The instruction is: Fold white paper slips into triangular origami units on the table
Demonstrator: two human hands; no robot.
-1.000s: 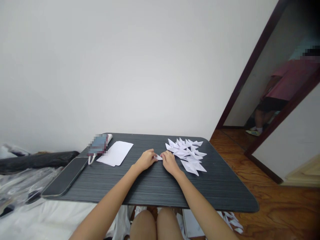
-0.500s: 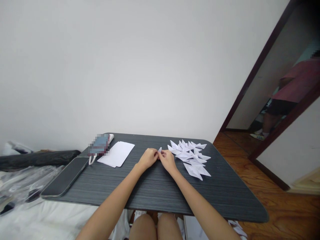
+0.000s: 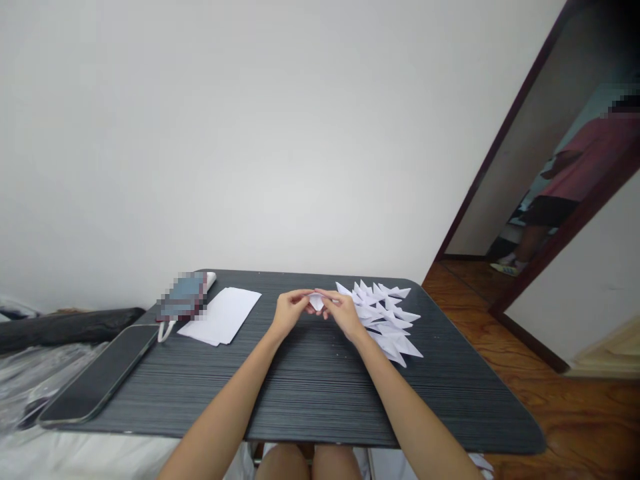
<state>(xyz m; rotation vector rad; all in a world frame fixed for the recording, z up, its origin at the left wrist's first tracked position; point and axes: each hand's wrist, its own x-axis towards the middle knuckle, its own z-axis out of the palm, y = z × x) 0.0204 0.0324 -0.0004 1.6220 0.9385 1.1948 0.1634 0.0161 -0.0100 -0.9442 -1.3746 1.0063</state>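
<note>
Both my hands meet above the middle of the dark table [image 3: 320, 393]. My left hand [image 3: 289, 311] and my right hand [image 3: 343, 311] pinch a small folded white paper piece [image 3: 317, 301] between their fingertips, lifted a little off the tabletop. Just right of my right hand lies a pile of several folded white paper triangles [image 3: 387, 320]. A short stack of flat white paper sheets [image 3: 220, 316] lies to the left of my left hand.
A dark phone [image 3: 97, 375] lies at the table's left edge, with a blurred object [image 3: 184, 297] and a white loop behind it. A person in a pink top [image 3: 575, 180] stands beyond the doorway at right. Wooden floor [image 3: 575, 407] runs right of the table.
The small paper piece has gone from flat on the table to lifted between both hands' fingertips. The view has shifted slightly.
</note>
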